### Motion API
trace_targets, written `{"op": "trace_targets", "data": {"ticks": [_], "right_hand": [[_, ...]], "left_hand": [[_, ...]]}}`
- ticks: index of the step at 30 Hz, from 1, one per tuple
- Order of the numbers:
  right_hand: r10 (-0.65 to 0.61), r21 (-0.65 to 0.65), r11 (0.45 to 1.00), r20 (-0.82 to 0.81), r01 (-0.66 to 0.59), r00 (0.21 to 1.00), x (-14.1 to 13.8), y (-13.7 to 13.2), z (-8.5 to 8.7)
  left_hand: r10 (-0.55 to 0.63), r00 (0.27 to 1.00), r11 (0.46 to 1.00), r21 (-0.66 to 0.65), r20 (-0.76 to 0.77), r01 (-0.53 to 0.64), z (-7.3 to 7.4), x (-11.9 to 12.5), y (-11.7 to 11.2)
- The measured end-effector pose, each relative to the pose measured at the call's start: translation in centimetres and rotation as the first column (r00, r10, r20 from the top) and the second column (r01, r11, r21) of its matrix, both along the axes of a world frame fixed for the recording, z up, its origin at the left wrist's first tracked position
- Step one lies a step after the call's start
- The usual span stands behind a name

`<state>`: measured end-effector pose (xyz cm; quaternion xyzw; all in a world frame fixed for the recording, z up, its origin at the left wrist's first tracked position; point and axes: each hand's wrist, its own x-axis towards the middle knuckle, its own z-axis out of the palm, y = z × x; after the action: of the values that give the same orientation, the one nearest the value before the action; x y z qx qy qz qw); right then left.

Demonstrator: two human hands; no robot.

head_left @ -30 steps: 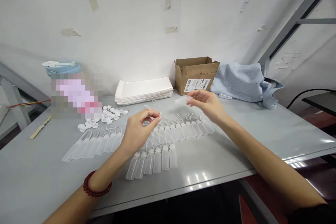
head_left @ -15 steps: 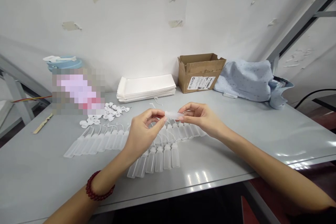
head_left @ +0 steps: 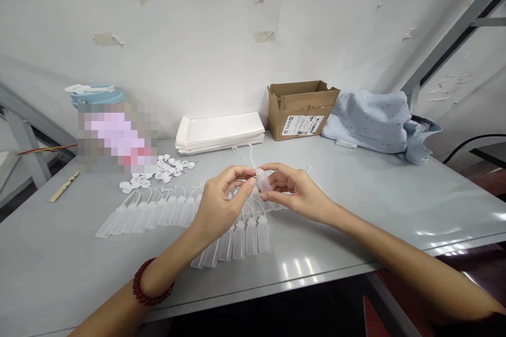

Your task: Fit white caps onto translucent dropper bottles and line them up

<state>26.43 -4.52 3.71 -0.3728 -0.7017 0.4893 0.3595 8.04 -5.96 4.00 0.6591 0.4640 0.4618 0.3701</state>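
A small translucent plastic bottle (head_left: 263,181) with a thin white tube rising from its neck is held over the table. My right hand (head_left: 294,187) grips its body between thumb and fingers. Thumb and forefinger of my left hand (head_left: 229,192) are pinched at the neck end. Beneath and in front of my hands lie similar bottles (head_left: 239,242) in a short row, partly covered by my left hand. Another row of bottles (head_left: 154,213) with bent tubes runs behind it, its middle hidden by my hands.
White small caps (head_left: 166,166) are heaped at the left, near a blurred pink object (head_left: 114,134). A stack of white trays (head_left: 221,129), a cardboard box (head_left: 302,110) and blue cloth (head_left: 367,121) stand along the wall. The grey table's (head_left: 348,253) front edge is close.
The bottle has turned from lying nearly level to more upright, its tube now pointing up. My right hand has shifted down around its body; my left hand moved slightly right.
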Motion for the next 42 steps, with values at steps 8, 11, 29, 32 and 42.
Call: {"op": "trace_targets", "data": {"ticks": [8,11,29,32,42], "right_hand": [[-0.172,0.446,0.891,0.163,0.083,0.971,0.1,0.1,-1.3],[-0.201,0.474,0.875,0.176,0.097,0.964,0.1,0.0,-1.5],[-0.182,0.196,0.969,0.142,0.153,0.973,0.0,-0.1,-0.9],[-0.172,0.146,0.977,0.099,0.156,0.980,-0.1,-0.2,-0.8],[-0.143,0.121,0.984,0.117,0.129,0.983,-0.4,-0.2,-1.1]], "left_hand": [[0.046,0.997,0.997,0.059,-0.064,-0.042,-0.2,0.1,0.1],[0.061,0.995,0.994,0.091,-0.073,-0.054,-0.3,0.0,0.0],[-0.006,0.908,0.878,0.433,-0.419,0.206,-0.9,0.1,0.0],[-0.034,0.892,0.878,0.413,-0.451,0.242,-1.2,0.1,0.0],[0.038,0.895,0.895,0.413,-0.445,0.167,-2.5,0.5,0.1]]}}
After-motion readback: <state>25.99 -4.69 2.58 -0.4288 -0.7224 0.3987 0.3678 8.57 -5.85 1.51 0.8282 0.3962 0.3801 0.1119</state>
